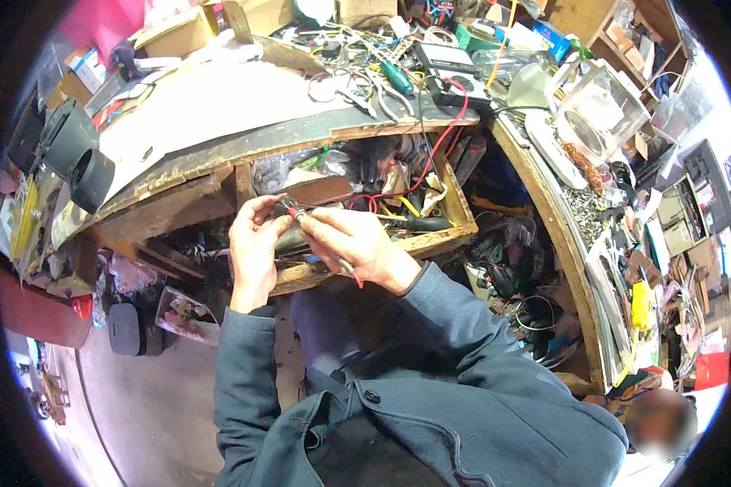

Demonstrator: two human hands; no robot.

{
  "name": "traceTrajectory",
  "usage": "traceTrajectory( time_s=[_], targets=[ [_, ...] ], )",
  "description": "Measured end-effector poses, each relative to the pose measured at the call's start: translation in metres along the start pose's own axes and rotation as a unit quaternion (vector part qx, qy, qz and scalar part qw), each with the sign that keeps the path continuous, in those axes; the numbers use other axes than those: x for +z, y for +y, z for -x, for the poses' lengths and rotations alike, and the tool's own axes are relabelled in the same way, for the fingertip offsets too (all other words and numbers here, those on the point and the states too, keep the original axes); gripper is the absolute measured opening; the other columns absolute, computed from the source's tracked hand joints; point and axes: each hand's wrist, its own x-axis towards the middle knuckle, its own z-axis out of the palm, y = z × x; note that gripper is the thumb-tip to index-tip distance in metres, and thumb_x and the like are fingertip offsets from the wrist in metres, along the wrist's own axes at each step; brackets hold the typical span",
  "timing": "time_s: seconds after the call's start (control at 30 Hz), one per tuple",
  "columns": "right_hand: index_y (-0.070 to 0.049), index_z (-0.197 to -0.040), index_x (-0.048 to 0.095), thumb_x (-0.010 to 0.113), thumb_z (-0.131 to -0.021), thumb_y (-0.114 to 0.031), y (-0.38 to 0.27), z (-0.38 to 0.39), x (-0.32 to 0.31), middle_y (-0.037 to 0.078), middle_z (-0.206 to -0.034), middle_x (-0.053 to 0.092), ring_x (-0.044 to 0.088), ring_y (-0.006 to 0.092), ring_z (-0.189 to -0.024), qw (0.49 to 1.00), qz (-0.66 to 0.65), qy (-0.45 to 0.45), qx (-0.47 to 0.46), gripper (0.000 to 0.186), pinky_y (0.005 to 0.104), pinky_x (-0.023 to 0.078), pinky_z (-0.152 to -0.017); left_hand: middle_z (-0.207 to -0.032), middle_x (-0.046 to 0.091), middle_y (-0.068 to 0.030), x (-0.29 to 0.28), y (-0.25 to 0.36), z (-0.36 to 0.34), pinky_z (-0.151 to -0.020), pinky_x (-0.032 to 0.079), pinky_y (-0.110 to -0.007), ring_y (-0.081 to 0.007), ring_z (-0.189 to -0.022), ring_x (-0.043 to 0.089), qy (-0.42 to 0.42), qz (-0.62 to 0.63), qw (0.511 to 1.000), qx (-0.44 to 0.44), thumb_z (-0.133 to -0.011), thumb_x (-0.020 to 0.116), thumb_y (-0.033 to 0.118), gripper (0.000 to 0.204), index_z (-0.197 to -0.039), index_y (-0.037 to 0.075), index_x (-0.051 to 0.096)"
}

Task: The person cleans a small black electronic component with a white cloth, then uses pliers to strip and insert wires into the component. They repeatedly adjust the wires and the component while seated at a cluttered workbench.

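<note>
The workbench (313, 128) spans the area ahead of me. Below its top, the drawer (430, 242) stands pulled out beneath my hands, probably to catch dropped parts. The meter (451, 61) rests on the bench top, its red lead (466, 104) draping into the drawer, apparently for easy reach. My right hand (353, 243) grasps a slim grey, red-ended item (349, 270). My left hand (256, 243) pinches a small red-and-metal piece (292, 213) against my right fingertips, presumably for steadiness; its exact kind is unclear.
</note>
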Motion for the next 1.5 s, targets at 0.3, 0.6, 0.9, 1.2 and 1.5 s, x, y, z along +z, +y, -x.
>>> traceTrajectory(
  time_s=[0.3,0.6,0.9,1.2,1.5],
  targets=[
    [0.001,-0.119,0.066,0.077,-0.075,-0.002,0.000,-0.001,0.000,0.016,-0.105,0.068,0.071,0.0324,-0.080,0.999,0.020,0.039,-0.033,0.045,0.0370,0.059,-0.069,-0.113,0.068,-0.0089,0.003,-0.004,0.000,-0.092,0.053,-0.027,-0.0153,-0.101,0.065,0.001,-0.021,1.000,0.001,-0.082,0.068,-0.014,0.038,-0.118,-0.002,0.063],
    [0.000,-0.112,0.072,0.074,-0.089,0.000,0.009,-0.015,-0.004,0.011,-0.104,0.075,0.071,0.0170,-0.095,0.955,-0.093,0.190,0.208,0.022,0.0283,0.056,-0.083,-0.120,0.068,-0.0093,-0.001,0.000,0.000,-0.092,0.053,-0.030,-0.0153,-0.102,0.064,0.015,0.044,0.999,0.020,-0.083,0.072,-0.008,0.047,-0.129,-0.002,0.064],
    [-0.005,-0.083,0.066,0.064,-0.080,-0.007,0.003,-0.070,-0.104,0.016,-0.083,0.067,0.071,0.0346,-0.078,0.871,0.443,-0.098,0.190,0.005,0.0452,0.057,-0.067,-0.114,0.069,-0.0109,-0.010,0.005,-0.003,-0.093,0.058,-0.033,-0.0204,-0.101,0.069,-0.015,0.195,0.980,-0.029,-0.092,0.065,-0.008,0.042,-0.134,-0.005,0.058],
    [-0.006,-0.089,0.069,0.077,-0.088,-0.023,0.042,-0.034,-0.124,0.004,-0.071,0.068,0.062,0.0101,-0.050,0.718,-0.478,-0.193,0.468,0.019,0.0244,0.044,-0.042,-0.115,0.070,-0.0118,-0.022,-0.007,-0.013,-0.096,0.057,-0.033,-0.0209,-0.104,0.069,-0.070,0.323,0.941,-0.073,-0.098,0.062,0.000,0.029,-0.126,0.000,0.063],
    [-0.007,-0.103,0.065,0.064,-0.100,-0.018,0.020,-0.036,0.005,0.015,-0.095,0.076,0.067,0.0117,-0.066,0.643,-0.628,0.226,0.375,0.012,0.0194,0.049,-0.052,-0.120,0.067,-0.0128,-0.014,0.004,-0.005,-0.097,0.056,-0.036,-0.0248,-0.106,0.068,-0.043,0.201,0.977,-0.047,-0.093,0.063,-0.007,0.038,-0.130,-0.003,0.058]
  ],
)
